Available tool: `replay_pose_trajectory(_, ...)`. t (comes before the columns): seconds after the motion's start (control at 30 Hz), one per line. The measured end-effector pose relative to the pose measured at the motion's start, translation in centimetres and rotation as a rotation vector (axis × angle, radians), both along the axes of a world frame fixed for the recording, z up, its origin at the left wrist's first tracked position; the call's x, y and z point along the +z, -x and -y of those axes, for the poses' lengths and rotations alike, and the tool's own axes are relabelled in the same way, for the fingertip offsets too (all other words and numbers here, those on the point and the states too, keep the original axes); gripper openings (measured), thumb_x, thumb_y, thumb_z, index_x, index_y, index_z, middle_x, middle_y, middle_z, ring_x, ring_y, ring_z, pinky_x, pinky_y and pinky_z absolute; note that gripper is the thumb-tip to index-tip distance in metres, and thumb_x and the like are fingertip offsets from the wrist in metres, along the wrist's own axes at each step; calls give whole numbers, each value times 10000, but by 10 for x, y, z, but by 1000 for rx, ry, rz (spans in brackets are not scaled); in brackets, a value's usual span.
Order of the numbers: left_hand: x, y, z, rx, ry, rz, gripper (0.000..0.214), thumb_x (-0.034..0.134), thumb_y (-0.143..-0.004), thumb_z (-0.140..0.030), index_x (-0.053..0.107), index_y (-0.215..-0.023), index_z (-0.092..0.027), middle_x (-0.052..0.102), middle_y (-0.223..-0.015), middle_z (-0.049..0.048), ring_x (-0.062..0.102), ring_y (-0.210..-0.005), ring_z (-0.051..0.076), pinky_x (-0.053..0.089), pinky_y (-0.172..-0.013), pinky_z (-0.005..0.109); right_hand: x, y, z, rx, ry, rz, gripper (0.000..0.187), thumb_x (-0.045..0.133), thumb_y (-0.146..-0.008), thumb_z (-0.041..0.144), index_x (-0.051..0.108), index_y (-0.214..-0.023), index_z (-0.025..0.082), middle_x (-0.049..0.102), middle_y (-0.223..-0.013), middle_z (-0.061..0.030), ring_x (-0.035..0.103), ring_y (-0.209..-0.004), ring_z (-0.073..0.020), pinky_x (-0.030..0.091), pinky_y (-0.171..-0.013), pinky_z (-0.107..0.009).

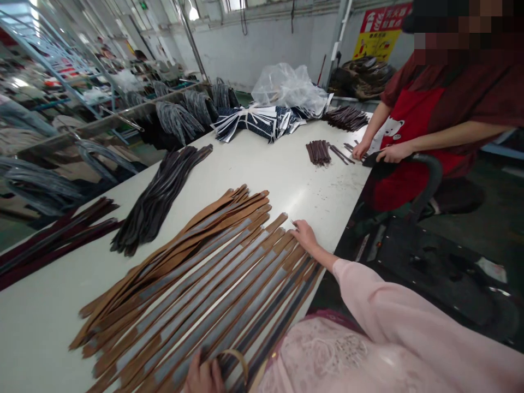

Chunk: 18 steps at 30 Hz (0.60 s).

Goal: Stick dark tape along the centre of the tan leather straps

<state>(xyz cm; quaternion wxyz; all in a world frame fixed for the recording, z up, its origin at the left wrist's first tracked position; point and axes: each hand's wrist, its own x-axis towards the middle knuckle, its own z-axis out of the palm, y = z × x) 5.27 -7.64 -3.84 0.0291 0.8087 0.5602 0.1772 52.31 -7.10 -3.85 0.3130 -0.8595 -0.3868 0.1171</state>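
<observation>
My pink shirt (323,349) met the table (262,164) edge; left hand (203,377) at brown strips (223,308), couldn't tell grip; right hand (306,237) pinched a small pointed thing (293,223), open tabletop ahead.

Beyond the right fingers (301,228), bare white surface (262,164) leaves a passage until short dark strips (318,153) and a co-worker's hands (395,153) block it. Fanned brown strips (192,297) bar a low leftward sweep; a lane separates them from the dark bundle (158,204). Room around the left fingers (195,368), partly cropped, is hard to judge.
</observation>
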Motion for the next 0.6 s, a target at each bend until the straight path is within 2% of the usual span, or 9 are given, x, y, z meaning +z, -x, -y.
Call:
replay_pose_trajectory(0.13, -11, -14, 2, -64, -71, -97, 200, 349, -816, -263, 513, -744, -174, 525, -1192, 159, 418, -1173, 293, 326, -932, 509, -2, 3, 22, 265, 66, 70, 204, 536, -762, 270, 521, -952, 197, 527, -933, -38, 494, -819, -139, 369, -690, -236)
replay_pose_trajectory(0.33, -5, -21, 0, -31, -28, -90, 187, 353, -823, -246, 507, -752, -170, 493, -1234, 149, 383, -1201, 271, 272, -968, 502, -3, -3, 21, 263, 122, 82, 247, 561, -750, 299, 510, -966, 191, 528, -941, -39, 493, -839, -150, 365, -694, -244)
replay_pose_trajectory(0.47, 3, -12, 0, -78, 29, 53, 190, 379, -816, -286, 517, -749, -173, 509, -1196, 144, 445, -1133, 247, 357, -919, 422, -2, 5, 35, 361, 96, 64, 251, 531, -752, 247, 509, -997, 197, 528, -949, -34, 491, -843, -146, 364, -704, -244)
replay_pose_trajectory(0.53, 6, -8, 0, -99, 67, 63, 198, 398, -806, -293, 526, -715, -172, 536, -1148, 140, 491, -1067, 242, 385, -885, 402, -3, 9, 44, 413, 124, 55, 217, 526, -749, 238, 530, -964, 205, 535, -925, -28, 491, -839, -148, 361, -701, -244)
replay_pose_trajectory(0.6, 10, -6, -3, -106, 124, 39, 211, 408, -799, -299, 534, -684, -175, 569, -1084, 125, 523, -1000, 242, 396, -859, 409, -3, 11, 49, 409, 154, 52, 192, 530, -739, 227, 549, -929, 204, 540, -900, -28, 491, -831, -152, 358, -696, -246)
